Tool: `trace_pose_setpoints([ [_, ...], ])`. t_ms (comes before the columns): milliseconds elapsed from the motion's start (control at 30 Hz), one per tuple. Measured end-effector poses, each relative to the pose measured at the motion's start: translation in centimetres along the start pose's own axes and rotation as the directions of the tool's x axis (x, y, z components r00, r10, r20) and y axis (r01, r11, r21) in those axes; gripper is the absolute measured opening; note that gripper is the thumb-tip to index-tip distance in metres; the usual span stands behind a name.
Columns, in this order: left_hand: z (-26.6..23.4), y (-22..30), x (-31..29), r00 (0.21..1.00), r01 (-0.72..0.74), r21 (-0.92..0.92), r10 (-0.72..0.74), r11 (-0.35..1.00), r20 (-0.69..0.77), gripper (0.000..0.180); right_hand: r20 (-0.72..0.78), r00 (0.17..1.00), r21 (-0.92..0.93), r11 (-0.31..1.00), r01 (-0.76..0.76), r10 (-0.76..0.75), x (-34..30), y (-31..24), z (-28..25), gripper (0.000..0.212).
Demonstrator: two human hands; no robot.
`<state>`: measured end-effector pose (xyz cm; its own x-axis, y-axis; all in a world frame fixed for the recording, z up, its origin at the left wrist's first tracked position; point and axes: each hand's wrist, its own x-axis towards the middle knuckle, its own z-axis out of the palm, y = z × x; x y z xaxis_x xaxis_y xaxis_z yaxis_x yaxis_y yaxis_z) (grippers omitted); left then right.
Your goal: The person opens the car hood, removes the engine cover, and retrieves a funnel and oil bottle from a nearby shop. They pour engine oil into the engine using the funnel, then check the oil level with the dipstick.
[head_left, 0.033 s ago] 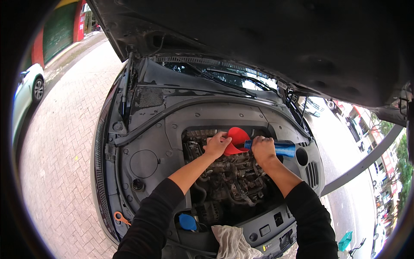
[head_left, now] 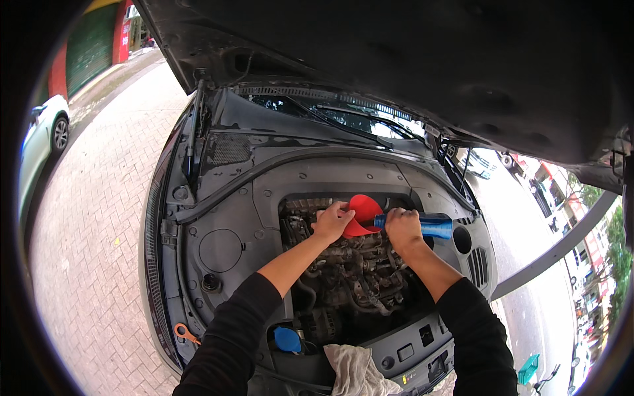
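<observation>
Over the open engine bay, my left hand grips the left side of a red funnel. The funnel leans so its wide mouth faces right; its lower end is hidden. My right hand is wrapped round a blue bottle lying almost on its side. The bottle's neck points left into the funnel's mouth. Whether liquid is flowing out cannot be made out. Below both hands lies the exposed engine, with its pipes and hoses, framed by a dark grey plastic cover.
The raised hood hangs over the far side. A blue cap and a grey rag are at the front edge. An orange dipstick handle shows at the left. Beyond stands a white car on the paving.
</observation>
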<state>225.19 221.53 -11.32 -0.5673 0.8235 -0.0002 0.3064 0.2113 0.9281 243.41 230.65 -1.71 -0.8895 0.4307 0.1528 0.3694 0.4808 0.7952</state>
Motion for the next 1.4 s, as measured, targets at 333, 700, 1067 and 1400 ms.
trace_pose_setpoints([
  [333, 0.1, -0.6, 0.2, 0.999, -0.025, -0.038, 0.024, 0.999, -0.023, 0.055, -0.164, 0.985, -0.048, 0.998, 0.049, -0.057, 0.8, 0.7, -0.7, 0.039],
  [700, 0.1, -0.7, 0.4, 1.000, -0.010, -0.030, 0.010, 1.000, -0.004, 0.056, -0.211, 0.973, -0.123, 0.990, 0.071, -0.096, 1.7, 2.0, -2.6, 0.044],
  [1067, 0.0, -0.6, 0.7, 1.000, -0.018, -0.029, 0.019, 0.999, 0.002, 0.057, -0.245, 0.967, -0.089, 0.995, 0.046, -0.067, 1.5, 2.3, -1.8, 0.044],
  [1400, -0.1, -1.6, 1.5, 0.994, -0.090, -0.189, 0.079, 0.978, -0.069, 0.044, 0.140, 0.967, 0.334, 0.909, -0.250, 0.214, -0.6, 0.9, -1.1, 0.051],
])
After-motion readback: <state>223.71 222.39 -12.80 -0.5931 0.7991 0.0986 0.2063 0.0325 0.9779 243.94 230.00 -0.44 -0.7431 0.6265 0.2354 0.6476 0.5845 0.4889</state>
